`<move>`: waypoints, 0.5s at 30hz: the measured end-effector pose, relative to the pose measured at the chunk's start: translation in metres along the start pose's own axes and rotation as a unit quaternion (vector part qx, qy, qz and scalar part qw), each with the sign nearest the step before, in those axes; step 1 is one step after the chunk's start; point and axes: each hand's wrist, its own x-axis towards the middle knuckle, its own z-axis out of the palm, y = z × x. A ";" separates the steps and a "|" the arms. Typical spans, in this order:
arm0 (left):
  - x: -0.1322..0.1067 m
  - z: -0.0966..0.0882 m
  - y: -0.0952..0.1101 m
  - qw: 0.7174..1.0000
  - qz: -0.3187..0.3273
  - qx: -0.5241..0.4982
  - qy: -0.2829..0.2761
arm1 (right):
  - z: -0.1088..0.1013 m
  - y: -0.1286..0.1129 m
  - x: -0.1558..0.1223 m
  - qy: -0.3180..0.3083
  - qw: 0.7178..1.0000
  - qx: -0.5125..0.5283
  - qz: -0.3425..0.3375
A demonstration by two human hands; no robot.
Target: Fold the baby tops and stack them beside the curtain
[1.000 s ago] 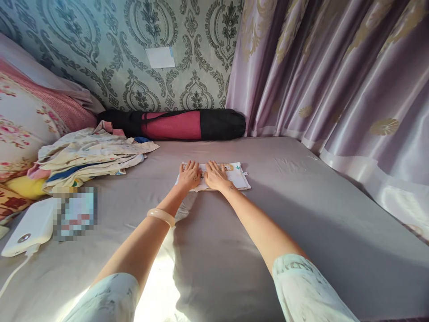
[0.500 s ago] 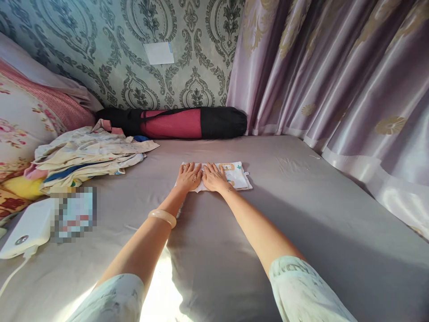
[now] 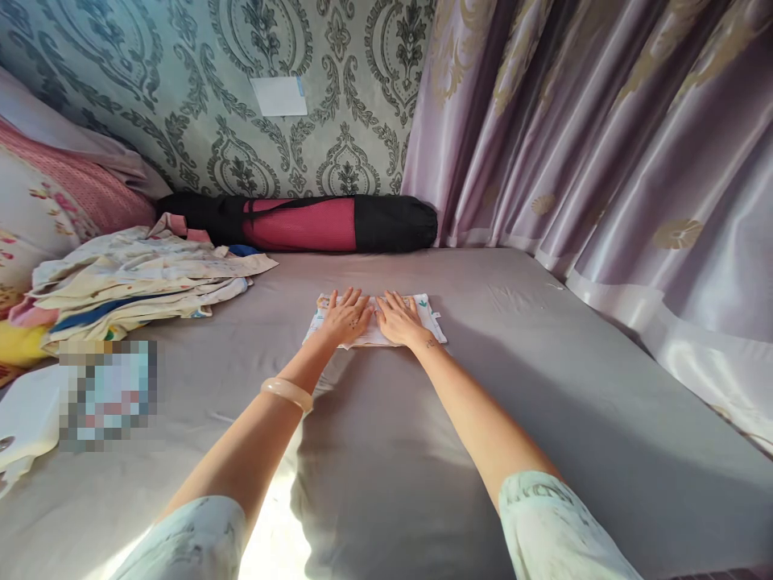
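A folded white printed cloth garment [image 3: 369, 332] lies flat on the grey bed sheet [image 3: 386, 451]. My left hand [image 3: 346, 316] presses on its left half, palm down with the fingers stretched out. On its right half rests my right hand [image 3: 399, 319], also flat with the fingers apart. A small gap separates the two hands, and the cloth's print shows partly around them. Neither hand grips anything. A pale bangle [image 3: 287, 393] circles my left forearm.
To the left lies a heap of printed clothes [image 3: 145, 278] beside floral bedding [image 3: 36, 209]. A white power bank [image 3: 33, 411] sits nearer me. A black and pink rolled bag [image 3: 302, 224] lies along the wall. Purple curtains [image 3: 543, 137] hang at the right.
My hands have moved slightly apart on the cloth, the right one shifting to the right. The surroundings have shifted a little left in the view. The cloth stays folded.
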 end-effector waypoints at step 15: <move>-0.005 0.010 0.003 0.999 -0.023 -0.030 -0.009 | 0.011 0.005 0.003 -0.007 1.000 -0.003 -0.002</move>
